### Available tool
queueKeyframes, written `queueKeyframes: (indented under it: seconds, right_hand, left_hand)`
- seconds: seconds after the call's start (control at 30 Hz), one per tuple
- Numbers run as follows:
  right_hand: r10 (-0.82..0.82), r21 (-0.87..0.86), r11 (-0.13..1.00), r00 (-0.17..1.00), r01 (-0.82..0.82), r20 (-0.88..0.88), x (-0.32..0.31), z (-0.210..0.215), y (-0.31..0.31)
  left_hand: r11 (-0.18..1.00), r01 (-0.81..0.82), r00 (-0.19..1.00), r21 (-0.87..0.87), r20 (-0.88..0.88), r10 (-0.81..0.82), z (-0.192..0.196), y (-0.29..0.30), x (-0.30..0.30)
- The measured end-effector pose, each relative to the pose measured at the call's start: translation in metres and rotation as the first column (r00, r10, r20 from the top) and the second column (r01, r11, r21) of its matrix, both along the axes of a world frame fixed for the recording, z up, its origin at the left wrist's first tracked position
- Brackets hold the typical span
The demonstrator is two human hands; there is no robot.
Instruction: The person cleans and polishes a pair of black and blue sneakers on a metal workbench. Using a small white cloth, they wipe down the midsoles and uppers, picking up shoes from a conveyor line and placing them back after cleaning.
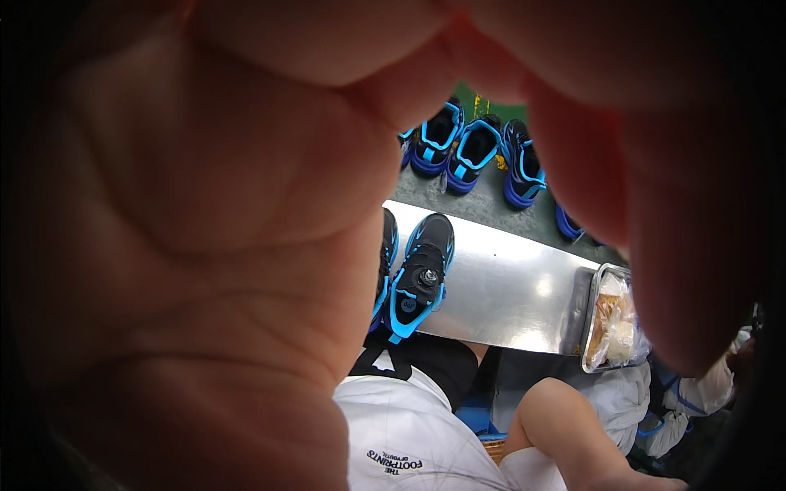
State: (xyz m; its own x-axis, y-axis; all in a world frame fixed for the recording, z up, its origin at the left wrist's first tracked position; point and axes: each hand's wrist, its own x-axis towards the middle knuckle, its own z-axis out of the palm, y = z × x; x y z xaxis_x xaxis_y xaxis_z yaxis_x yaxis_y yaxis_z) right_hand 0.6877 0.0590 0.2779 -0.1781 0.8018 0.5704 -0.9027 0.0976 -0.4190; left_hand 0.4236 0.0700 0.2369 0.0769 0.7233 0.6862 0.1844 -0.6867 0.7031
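Note:
What looks like my left hand (246, 204) is very near the lens and blurred. Its palm fills the left side, and its fingers curve over the top and down the right with a gap between them. Nothing shows in its grasp. My bent right arm (565, 417) appears low in the view; its hand is out of sight. Through the gap, a black and blue sports shoe (422, 270) with a round dial lies on a shiny metal ledge (508, 282). Another such shoe (386, 254) beside it is partly hidden by the palm.
Beyond the ledge, several black and blue shoes (477, 151) stand in a row on a dark, worn surface (458, 202). A metal tray (591, 323) with plastic-wrapped contents (614, 323) rests at the ledge's right end. Part of another person (708, 389) shows at far right.

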Motion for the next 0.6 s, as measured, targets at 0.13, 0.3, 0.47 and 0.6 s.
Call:
queueKeyframes:
  seconds: [0.13, 0.3, 0.47, 0.6]
  right_hand:
    - [-0.035, 0.002, 0.999, 0.999, 0.035, -0.010, 0.000, -0.006, 0.002]
    - [-0.175, -0.014, 0.984, 0.973, 0.175, -0.152, 0.009, -0.022, 0.010]
    - [-0.448, 0.196, 0.806, 0.360, 0.558, 0.818, -0.063, -0.149, 0.131]
    - [-0.428, 0.428, 0.902, -0.253, -0.055, 0.868, -0.186, -0.229, 0.211]
  left_hand:
    - [0.999, 0.031, 0.999, -0.019, 0.024, -0.031, -0.006, 0.007, -0.008]
    - [0.997, 0.071, 0.995, -0.044, 0.070, -0.068, -0.015, 0.016, -0.032]
    - [0.992, 0.098, 0.990, -0.080, 0.105, -0.089, -0.031, 0.025, -0.052]
    - [0.986, 0.155, 0.974, -0.065, 0.175, -0.141, -0.053, 0.042, -0.074]
